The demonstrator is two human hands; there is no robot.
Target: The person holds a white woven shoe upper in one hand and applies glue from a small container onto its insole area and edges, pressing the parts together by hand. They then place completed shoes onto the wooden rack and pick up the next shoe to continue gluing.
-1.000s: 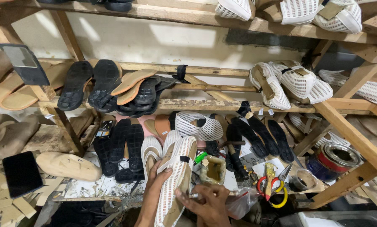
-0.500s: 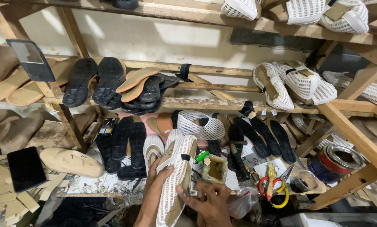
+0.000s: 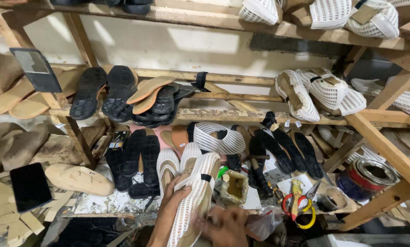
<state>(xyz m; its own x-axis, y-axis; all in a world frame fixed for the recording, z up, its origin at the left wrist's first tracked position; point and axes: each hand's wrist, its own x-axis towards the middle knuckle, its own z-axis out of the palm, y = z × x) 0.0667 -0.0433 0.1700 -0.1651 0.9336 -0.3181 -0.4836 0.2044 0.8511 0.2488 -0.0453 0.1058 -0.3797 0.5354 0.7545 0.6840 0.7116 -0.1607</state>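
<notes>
The left hand [image 3: 175,196] is gripping a white mesh shoe [image 3: 193,196] low in the middle of the view, at the front edge of the bench [image 3: 102,203]. Its fingers are curling over the shoe's left side near the upper end, thumb tucked out of sight behind, so the hand is closed around the shoe. The right hand [image 3: 225,226] is pressing against the shoe's lower right side; its fingers are bent toward the shoe, but whether they are pinching anything small is too blurred to tell. The shoe's long axis is running almost straight up and down the picture, tilting slightly right at the top, with the far end by a black strap [image 3: 207,177] pointing away from the person and the near end dropping out of view between the two wrists. So the shoe is lying between the hands, the left one holding higher along its length, the right one lower and closer to the body. Just beyond the shoe's far end, a second white mesh shoe [image 3: 168,167] is lying on the bench, touching or nearly touching it. Just right of it a small glue pot [image 3: 234,186] is standing, and further right the scissors [image 3: 298,203] with red and yellow handles are lying well apart from both hands.
</notes>
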